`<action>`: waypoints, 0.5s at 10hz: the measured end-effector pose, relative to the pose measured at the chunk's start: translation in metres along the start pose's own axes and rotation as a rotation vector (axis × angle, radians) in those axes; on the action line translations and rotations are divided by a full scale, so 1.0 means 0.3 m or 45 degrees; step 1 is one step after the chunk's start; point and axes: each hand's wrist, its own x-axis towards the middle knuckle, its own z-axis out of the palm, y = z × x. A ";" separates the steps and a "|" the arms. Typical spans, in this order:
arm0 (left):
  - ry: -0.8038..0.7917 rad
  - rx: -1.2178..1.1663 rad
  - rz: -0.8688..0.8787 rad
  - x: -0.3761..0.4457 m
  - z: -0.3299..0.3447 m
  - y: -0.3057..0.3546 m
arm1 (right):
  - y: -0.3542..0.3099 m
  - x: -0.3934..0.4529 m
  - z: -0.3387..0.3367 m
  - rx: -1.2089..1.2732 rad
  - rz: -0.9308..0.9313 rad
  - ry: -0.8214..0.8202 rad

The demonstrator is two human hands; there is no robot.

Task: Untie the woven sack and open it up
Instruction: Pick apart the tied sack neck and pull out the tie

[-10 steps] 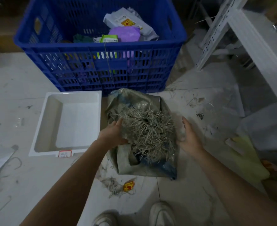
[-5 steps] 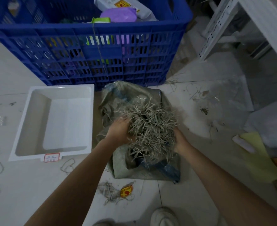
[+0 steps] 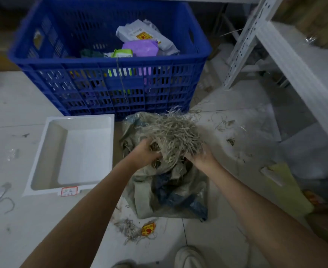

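Woven sack (image 3: 165, 182) slumped on floor between white tray (image 3: 72, 151) and shelf leg, long axis running away toward blue crate (image 3: 109, 60). Frayed mouth (image 3: 174, 132) at far end. Left hand (image 3: 145, 153) and right hand (image 3: 201, 157) clutching fringe from opposite sides, equally near.

A blue crate (image 3: 109, 89) holding packets stands behind an empty white tray (image 3: 43, 151), beside a white rack (image 3: 286, 74).
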 end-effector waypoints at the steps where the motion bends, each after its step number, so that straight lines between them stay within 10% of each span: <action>1: 0.034 -0.126 0.048 -0.025 -0.040 0.059 | -0.109 -0.100 0.020 -0.307 -0.227 0.135; 5: 0.338 -0.525 -0.088 -0.100 -0.099 0.260 | -0.321 -0.285 0.059 -0.063 -0.560 0.174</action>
